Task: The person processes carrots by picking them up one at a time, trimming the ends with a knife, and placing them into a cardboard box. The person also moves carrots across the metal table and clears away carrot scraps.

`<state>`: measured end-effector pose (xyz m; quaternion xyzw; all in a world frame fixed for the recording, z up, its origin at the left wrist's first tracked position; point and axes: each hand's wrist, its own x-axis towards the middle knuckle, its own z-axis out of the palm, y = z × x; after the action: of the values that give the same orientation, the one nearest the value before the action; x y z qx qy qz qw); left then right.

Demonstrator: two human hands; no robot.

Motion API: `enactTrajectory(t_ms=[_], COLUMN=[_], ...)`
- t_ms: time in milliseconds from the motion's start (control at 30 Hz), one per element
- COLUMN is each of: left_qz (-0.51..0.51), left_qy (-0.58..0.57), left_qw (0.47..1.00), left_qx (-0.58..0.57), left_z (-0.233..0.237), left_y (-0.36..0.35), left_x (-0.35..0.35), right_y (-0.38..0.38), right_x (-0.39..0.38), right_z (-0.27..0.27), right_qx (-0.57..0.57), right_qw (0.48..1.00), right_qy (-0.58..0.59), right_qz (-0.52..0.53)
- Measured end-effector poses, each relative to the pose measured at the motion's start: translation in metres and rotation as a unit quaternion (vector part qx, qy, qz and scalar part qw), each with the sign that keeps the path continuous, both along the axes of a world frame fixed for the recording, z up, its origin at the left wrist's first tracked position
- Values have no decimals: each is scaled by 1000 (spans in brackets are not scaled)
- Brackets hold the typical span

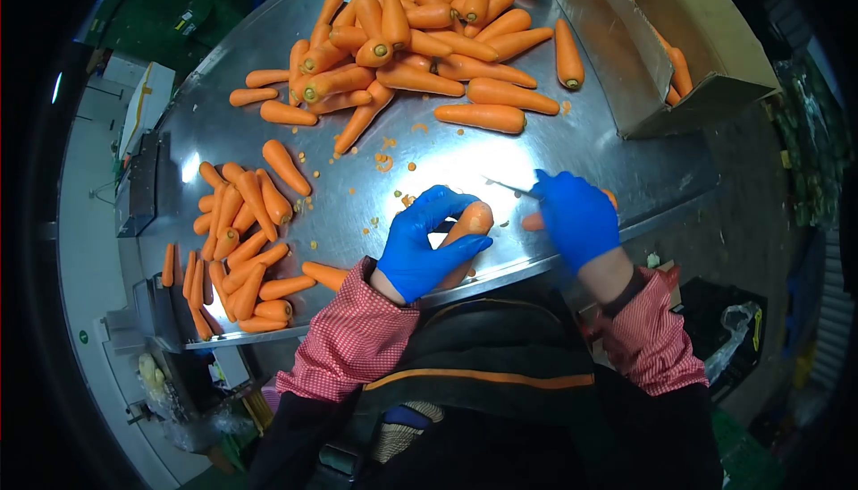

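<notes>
My left hand [427,244], in a blue glove, is closed around a carrot [474,219] just above the table's near edge. The carrot's thick end points up and away from me. To the right, my gloved right hand [576,217] grips a small knife [511,188], its thin blade pointing left toward the carrot but apart from it. The knife's handle is hidden in the fist, which is slightly blurred. A pinkish-orange bit shows beside the right fingers; I cannot make out what it is. Carrot trimmings [384,164] lie scattered on the metal table [349,213].
A large heap of carrots [420,38] covers the far part of the table. Several more carrots [241,249] form a pile at the left. A cardboard box [679,16] with carrots inside stands at the far right. The table's near edge [500,271] runs close to my body.
</notes>
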<state>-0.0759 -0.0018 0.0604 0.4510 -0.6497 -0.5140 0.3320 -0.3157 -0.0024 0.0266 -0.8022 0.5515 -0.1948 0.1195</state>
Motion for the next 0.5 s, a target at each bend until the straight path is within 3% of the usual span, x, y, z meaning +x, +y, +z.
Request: enactTrajectory(t_ms=[33,133,167,267,400,467,500], left_qz=[1,22,24,2,20,1,-12], left_qy=[-13,-52,-66,-70,-53,125,139], left_qw=[1000,998,996,998,998,989,987], left_qx=[3,33,47,2,-12,81,84], left_z=[6,7,7,0,-16,-6,-19], left_y=[-1,-8,-10,-12,-11,-18,-26], left_x=[0,-4,-7,-22,-48,-59,-57], right_y=[-1,5,11,8,-3,-8,-12], right_x=[-13,-6,-1,17,13,-6,-14], right_z=[-9,-16,0,32,39,51,67], right_qx=[111,100,218,381,262,219,296], right_qw=[986,953,903,805,907,930,823], right_qy=[-119,-276,-354,-443,-320,-281,-448], right_qz=[-46,-79,-106,-105,-82,-91,-183])
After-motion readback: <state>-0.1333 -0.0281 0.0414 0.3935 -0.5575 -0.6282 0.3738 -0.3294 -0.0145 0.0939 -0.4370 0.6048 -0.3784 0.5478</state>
